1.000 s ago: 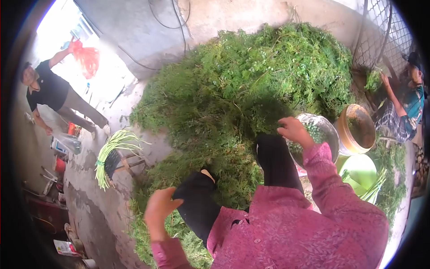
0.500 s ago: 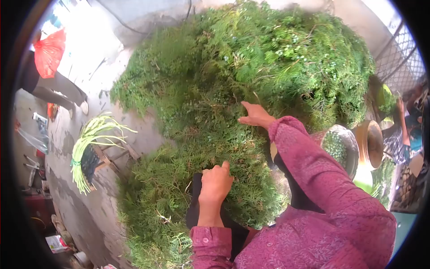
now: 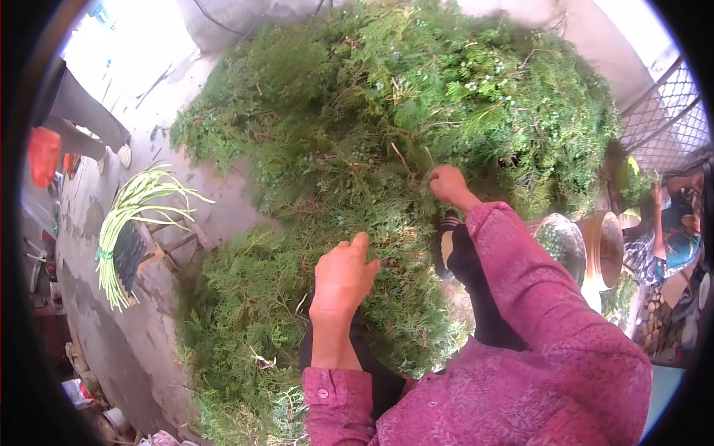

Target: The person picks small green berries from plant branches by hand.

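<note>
A large heap of green evergreen sprigs (image 3: 491, 97), scale-leaved like cypress, with small pale cones, spreads ahead of me. More cut greenery (image 3: 245, 305) lies lower down, around my legs. My right hand (image 3: 451, 186) is closed at the heap's near edge, fingers pinched together; what they hold is hidden. Bare thin twigs (image 3: 400, 157) stick out just left of it. My left hand (image 3: 343, 276) is raised over the greenery beside my knee. Its index finger and thumb are apart, the other fingers partly curled, with nothing seen in them.
A bundle of long green beans (image 3: 123, 227) rests on a small stool (image 3: 163, 245) at left. A metal pot (image 3: 561, 245) and a brownish vessel (image 3: 602, 249) stand at right, near another person (image 3: 673, 230). Someone's legs (image 3: 93, 123) show at upper left. Wire mesh (image 3: 666, 111) borders the right.
My right hand has moved slightly right, and its outstretched fingers have closed. My left hand has risen a little. The person at upper left has lowered a red bag.
</note>
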Tool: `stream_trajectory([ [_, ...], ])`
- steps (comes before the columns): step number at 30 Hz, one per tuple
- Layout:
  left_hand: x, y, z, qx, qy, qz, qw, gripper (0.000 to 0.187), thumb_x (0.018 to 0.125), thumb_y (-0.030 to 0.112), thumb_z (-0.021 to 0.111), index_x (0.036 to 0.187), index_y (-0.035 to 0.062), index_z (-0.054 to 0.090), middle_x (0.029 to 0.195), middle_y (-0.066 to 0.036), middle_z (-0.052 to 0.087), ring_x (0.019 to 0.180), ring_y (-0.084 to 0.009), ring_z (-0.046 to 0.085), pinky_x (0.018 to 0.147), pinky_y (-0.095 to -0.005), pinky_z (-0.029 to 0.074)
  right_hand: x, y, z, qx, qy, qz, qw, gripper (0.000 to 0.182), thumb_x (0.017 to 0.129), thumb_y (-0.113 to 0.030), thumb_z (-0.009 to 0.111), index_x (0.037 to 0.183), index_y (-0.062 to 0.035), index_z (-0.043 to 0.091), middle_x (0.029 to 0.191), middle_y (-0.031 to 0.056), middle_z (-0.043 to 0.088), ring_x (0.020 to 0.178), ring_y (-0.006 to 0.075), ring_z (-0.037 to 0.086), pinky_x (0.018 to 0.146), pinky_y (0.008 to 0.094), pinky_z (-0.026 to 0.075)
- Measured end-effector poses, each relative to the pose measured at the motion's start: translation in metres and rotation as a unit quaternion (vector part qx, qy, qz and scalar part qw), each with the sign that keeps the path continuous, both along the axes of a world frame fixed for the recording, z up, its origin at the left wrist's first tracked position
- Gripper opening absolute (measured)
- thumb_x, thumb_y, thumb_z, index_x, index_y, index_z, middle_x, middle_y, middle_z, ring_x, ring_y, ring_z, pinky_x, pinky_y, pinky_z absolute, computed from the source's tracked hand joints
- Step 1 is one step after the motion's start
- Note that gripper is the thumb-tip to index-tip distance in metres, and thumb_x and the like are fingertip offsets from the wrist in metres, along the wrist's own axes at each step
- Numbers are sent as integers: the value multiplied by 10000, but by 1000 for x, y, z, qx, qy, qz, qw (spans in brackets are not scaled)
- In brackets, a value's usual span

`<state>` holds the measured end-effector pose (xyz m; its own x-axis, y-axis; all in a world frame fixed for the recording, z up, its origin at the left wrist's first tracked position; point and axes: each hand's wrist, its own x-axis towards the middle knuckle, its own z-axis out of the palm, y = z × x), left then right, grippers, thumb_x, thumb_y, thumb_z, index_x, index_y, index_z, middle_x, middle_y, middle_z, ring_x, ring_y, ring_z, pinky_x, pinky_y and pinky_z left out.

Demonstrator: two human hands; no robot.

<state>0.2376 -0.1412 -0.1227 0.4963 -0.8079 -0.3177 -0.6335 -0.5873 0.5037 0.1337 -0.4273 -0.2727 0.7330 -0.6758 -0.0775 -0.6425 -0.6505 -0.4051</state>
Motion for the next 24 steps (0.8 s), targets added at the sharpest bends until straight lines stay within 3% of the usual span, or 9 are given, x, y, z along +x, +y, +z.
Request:
stream_trajectory([
  [2, -3, 1, -1, -13, 0, 3, 1000, 443, 714, 205, 635, 1108, 50, 505, 850, -184, 576, 843, -347, 553, 729, -428, 439, -5, 0, 26, -28, -34, -1, 999, 178, 615, -110, 545, 736, -62, 666, 715, 166, 609, 665, 303, 599, 675, 360, 485],
  [7, -14, 4, -1, -62, -14, 38, 997, 482, 719, 201, 638, 1145, 28, 494, 940, -192, 565, 912, -340, 535, 778, -414, 435, -9, 32, 130, 311, -138, -19, 940, 194, 656, -41, 489, 763, -16, 649, 666, 49, 603, 588, 104, 540, 588, 240, 456],
  [10, -21, -3, -9, -169, -84, 102, 977, 555, 714, 233, 666, 1184, 12, 471, 1085, -200, 530, 1008, -327, 512, 855, -378, 418, -14, 54, 168, 439, -241, 70, 863, 202, 672, 7, 456, 780, 12, 627, 708, 37, 602, 619, 98, 543, 576, 234, 456],
  [14, -22, -26, -18, -251, 33, 173, 952, 777, 674, 273, 729, 1304, 38, 339, 1278, -208, 407, 1176, -282, 413, 938, -347, 359, -12, 79, 172, 597, -360, 96, 711, 178, 676, 21, 461, 784, 17, 604, 713, 52, 593, 629, 118, 548, 578, 243, 462],
  [16, -26, -37, -19, -376, 190, 257, 870, 869, 678, 232, 732, 1358, 62, 217, 1328, -209, 336, 1208, -299, 365, 936, -382, 353, -6, 85, 164, 717, -368, 102, 583, 153, 685, 22, 481, 790, 5, 591, 729, 60, 588, 648, 131, 556, 594, 249, 469],
  [18, -27, -45, -5, -405, 171, 229, 868, 887, 690, 144, 713, 1376, 86, 154, 1350, -191, 297, 1191, -293, 378, 894, -372, 390, 0, 87, 164, 731, -381, 110, 555, 130, 703, 15, 493, 799, -2, 580, 741, 57, 582, 637, 131, 545, 583, 251, 457],
  [20, -28, -50, 2, -434, 425, 228, 761, 861, 687, 99, 725, 1361, 46, 193, 1340, -185, 313, 1219, -256, 340, 926, -321, 377, 2, 85, 166, 780, -385, 66, 489, 113, 720, 7, 495, 803, -7, 571, 748, 48, 569, 638, 124, 530, 565, 261, 445],
  [22, -24, -49, -11, -391, 454, 189, 778, 796, 705, -8, 661, 1360, 57, 213, 1299, -148, 357, 1160, -195, 390, 842, -269, 437, 3, 83, 166, 784, -385, 44, 485, 101, 735, -4, 496, 810, -12, 562, 753, 40, 559, 641, 124, 519, 556, 270, 436],
  [24, -30, -48, -15, -388, 575, 185, 696, 784, 700, 3, 668, 1352, 55, 236, 1254, -112, 403, 1075, -154, 445, 780, -246, 463, 4, 83, 162, 823, -379, 73, 416, 110, 741, -2, 497, 828, -9, 564, 762, 43, 565, 649, 129, 527, 564, 268, 441],
])
